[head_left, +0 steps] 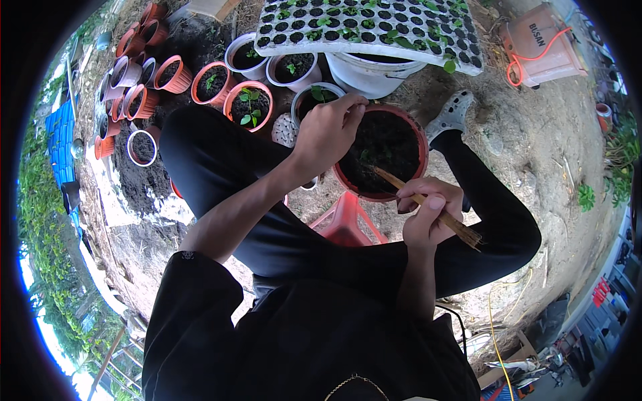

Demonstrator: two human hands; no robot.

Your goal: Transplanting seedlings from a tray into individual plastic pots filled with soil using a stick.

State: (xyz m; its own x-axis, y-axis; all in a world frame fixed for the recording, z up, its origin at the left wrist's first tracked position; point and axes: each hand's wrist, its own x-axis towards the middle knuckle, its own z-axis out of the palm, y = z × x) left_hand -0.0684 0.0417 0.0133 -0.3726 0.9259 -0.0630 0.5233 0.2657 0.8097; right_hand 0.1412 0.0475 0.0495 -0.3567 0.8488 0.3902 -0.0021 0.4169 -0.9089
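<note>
Between my knees stands a round terracotta-coloured pot (424, 152) filled with dark soil (386, 142), with a small green sprout faintly visible in it. My right hand (433, 212) grips a split wooden stick (464, 232) beside the near right rim. Its pointed end reaches over the soil, while the frayed end sticks out toward my leg. At the upper left rim is my left hand (329, 134), its fingers drawn together in a pinch. Whatever they hold, if anything, is too small or hidden to make out.
A red plastic stool (348, 224) is below the pot. Beyond it, a white seedling tray (368, 48) with several sprouts rests over a white bucket (371, 75). Potted seedlings (249, 107) and soil-filled pots (172, 73) crowd the left. An orange-brown container (543, 47) lies far right.
</note>
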